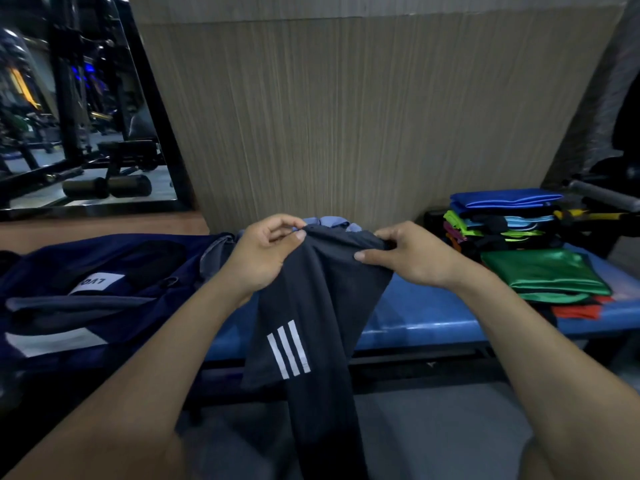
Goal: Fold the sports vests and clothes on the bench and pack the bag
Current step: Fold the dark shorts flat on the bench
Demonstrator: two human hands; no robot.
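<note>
While both hands pinch its top hem, the dark garment (311, 306) with three white stripes hangs limp in front of the blue bench (415, 323), its lower end dropping below the seat. The left hand (263, 254) and right hand (412, 258) each nip the edge between thumb and fingers. It looks light, soft and slippery, so holding the hem corners seems best. A navy bag (104, 271) lies left, folded vests (512, 230) stacked right, a wood-grain wall (363, 116) and a mirror (69, 98) behind.
</note>
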